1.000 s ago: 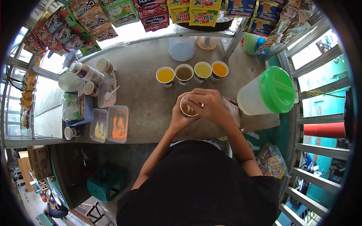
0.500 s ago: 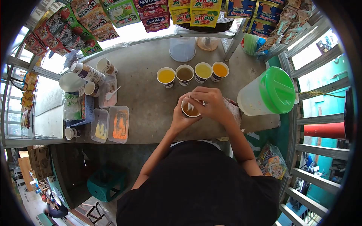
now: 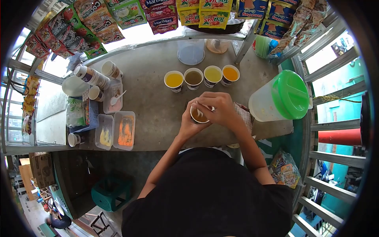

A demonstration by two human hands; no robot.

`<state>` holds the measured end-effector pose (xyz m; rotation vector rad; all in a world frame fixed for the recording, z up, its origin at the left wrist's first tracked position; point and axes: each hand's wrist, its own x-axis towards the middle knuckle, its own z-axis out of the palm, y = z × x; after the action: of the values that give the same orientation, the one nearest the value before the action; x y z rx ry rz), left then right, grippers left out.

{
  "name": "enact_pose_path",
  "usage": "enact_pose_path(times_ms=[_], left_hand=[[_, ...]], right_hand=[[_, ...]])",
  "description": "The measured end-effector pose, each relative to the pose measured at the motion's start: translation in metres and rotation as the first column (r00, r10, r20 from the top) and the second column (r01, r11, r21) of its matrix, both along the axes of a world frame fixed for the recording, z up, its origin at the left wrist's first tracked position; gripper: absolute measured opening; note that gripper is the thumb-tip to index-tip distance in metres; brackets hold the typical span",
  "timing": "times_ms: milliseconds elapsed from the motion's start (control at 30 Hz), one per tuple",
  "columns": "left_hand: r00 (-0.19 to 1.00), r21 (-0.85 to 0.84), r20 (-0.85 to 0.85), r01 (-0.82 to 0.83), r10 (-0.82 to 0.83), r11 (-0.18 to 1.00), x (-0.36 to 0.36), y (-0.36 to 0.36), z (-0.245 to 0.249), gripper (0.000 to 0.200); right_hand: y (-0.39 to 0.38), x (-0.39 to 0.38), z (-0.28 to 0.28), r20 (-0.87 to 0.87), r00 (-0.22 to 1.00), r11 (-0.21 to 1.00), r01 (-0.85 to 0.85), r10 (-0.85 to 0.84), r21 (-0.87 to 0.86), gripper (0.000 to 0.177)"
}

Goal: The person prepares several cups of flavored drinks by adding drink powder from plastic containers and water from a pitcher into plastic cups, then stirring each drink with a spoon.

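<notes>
Your left hand (image 3: 192,122) is cradling a round, white-rimmed paper cup of brown liquid (image 3: 198,116) over the smooth grey counter (image 3: 154,114); your right hand (image 3: 218,107) is curling narrowly above it, its grip unclear.

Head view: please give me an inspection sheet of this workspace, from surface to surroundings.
Surface: mottled grey counter.
Job's things: white-rimmed paper cup of amber-brown drink, held; beyond it, four filled white-rimmed paper cups in a row.
Clutter: stacked patterned paper cups, two clear rectangular plastic trays with yellow and orange contents, translucent plastic jar with green lid.
Hands: left hand grips the amber-brown cup; right hand bunched over its mouth, any tool unclear.
Cables: thin yellowish cord at right; type unclear.
Surroundings: hanging colourful sachet strips, green plastic stool.
</notes>
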<state>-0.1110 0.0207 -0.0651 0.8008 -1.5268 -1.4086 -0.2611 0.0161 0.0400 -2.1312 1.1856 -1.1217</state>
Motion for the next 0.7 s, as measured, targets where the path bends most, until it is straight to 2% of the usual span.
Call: enact_pose_path(times_ms=[67,100,167,200,267,300,367,400,467,567,700], left_hand=[[1.0,0.001,0.011,-0.021,0.021,1.0,0.0,0.0,0.003,0.079],[1.0,-0.038,0.002,-0.024,0.024,0.999,0.001,-0.001,0.002,0.079],[1.0,-0.077,-0.007,-0.025,0.024,0.997,0.001,-0.002,-0.004,0.079],[0.999,-0.081,0.018,-0.026,0.028,0.996,0.001,-0.002,-0.006,0.079],[0.999,-0.085,0.044,-0.028,0.032,0.996,0.002,-0.002,-0.009,0.079],[0.999,-0.081,0.038,-0.034,0.037,0.996,0.002,-0.002,0.0,0.079],[0.999,-0.075,0.032,-0.041,0.044,0.996,0.002,-0.001,0.0,0.078],[0.999,-0.051,0.024,-0.023,0.024,0.998,0.002,-0.002,-0.003,0.077],[1.0,-0.026,0.017,-0.003,0.003,1.0,0.002,-0.001,-0.008,0.077],[0.999,-0.013,0.01,-0.036,0.037,0.999,0.002,-0.001,-0.001,0.077],[1.0,-0.026,0.011,-0.022,0.022,0.999,0.001,0.0,-0.001,0.079]], right_hand=[[-0.003,0.0,-0.002,-0.107,0.991,0.986,0.065,-0.082,-0.156,0.008],[-0.002,0.0,0.0,-0.107,0.991,0.986,0.064,-0.081,-0.156,0.008],[0.001,0.0,0.006,-0.047,0.997,0.998,-0.056,0.058,0.039,0.009],[0.0,0.001,0.003,-0.047,0.997,0.998,-0.055,0.057,0.04,0.009],[-0.005,0.004,-0.007,-0.051,0.993,0.972,0.097,-0.11,-0.214,0.009],[-0.004,0.002,-0.004,-0.05,0.993,0.972,0.095,-0.109,-0.214,0.009],[-0.001,-0.002,0.005,-0.112,0.993,0.998,-0.04,0.044,0.042,0.009],[-0.002,-0.001,0.003,-0.112,0.993,0.998,-0.039,0.043,0.042,0.009],[-0.003,0.002,-0.005,-0.004,0.998,0.989,0.06,-0.061,-0.137,0.008],[-0.004,-0.002,-0.005,-0.097,0.993,0.992,0.049,-0.061,-0.117,0.009],[0.0,-0.001,0.0,-0.012,1.0,0.999,0.027,-0.027,-0.028,0.009]])
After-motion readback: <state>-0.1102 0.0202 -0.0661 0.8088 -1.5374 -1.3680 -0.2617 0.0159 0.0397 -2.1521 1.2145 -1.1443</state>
